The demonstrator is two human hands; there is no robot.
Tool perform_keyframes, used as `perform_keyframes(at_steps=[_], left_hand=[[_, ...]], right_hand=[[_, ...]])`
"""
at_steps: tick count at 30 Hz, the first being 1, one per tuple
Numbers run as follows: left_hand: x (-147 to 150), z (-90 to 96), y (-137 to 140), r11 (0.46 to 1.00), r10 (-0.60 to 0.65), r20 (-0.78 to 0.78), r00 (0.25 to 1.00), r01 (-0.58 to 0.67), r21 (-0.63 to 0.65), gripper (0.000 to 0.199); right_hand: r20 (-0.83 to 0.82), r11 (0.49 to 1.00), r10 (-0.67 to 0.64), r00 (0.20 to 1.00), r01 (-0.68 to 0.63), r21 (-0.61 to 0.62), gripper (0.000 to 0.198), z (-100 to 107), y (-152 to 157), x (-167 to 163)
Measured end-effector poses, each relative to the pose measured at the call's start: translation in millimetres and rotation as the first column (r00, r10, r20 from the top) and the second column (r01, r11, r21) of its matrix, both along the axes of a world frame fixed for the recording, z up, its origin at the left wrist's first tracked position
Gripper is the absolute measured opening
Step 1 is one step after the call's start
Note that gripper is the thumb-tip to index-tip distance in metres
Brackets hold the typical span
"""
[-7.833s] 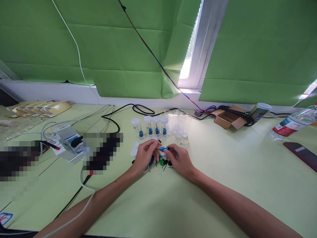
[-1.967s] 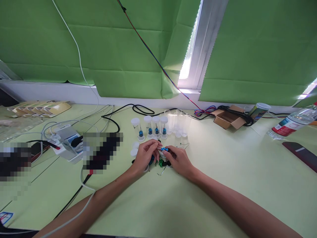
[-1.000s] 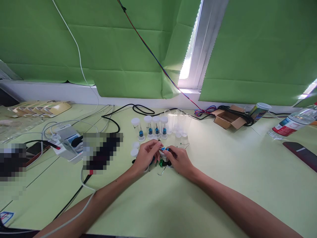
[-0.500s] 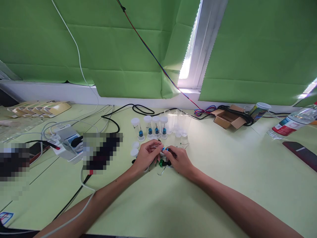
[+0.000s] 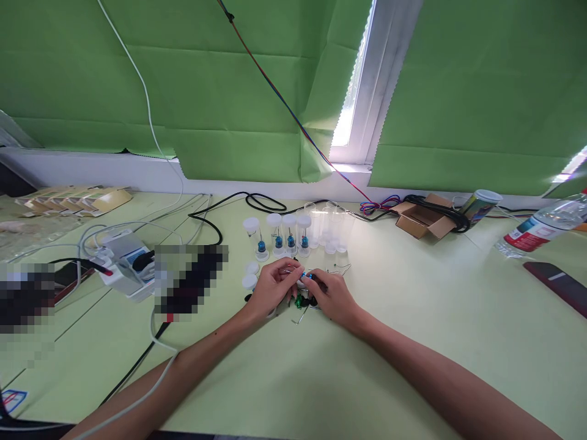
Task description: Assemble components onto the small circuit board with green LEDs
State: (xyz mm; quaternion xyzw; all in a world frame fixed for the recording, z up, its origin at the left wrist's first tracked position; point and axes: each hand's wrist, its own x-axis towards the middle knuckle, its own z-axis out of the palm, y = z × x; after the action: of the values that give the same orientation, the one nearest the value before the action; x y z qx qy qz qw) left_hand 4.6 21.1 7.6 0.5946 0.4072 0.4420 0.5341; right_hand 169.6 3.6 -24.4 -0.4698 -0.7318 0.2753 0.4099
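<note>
Well inside the table's near edge, left fingers and right fingers pinch a blue part.

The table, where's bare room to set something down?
Bare: the wide patch between right hand, carton and bottle; also between the forearms. Crowded: around the left hand, by vials and green parts; the left side, by cables.

Left of the cardboard box, the blue piece is mostly hidden by the left hand and right hand; right of it, the bottle is cut off.
</note>
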Motion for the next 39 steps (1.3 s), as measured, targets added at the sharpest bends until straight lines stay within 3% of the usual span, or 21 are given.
perform_keyframes(at_steps=[39], left_hand=[[1.7, 4.8, -1.0, 1.000, 0.007, -0.020, 1.000, -0.007, -0.012, 0.029]], right_hand=[[0.022, 1.000, 0.012, 1.000, -0.012, 0.007, 0.033, 1.3, 0.1, 0.0]])
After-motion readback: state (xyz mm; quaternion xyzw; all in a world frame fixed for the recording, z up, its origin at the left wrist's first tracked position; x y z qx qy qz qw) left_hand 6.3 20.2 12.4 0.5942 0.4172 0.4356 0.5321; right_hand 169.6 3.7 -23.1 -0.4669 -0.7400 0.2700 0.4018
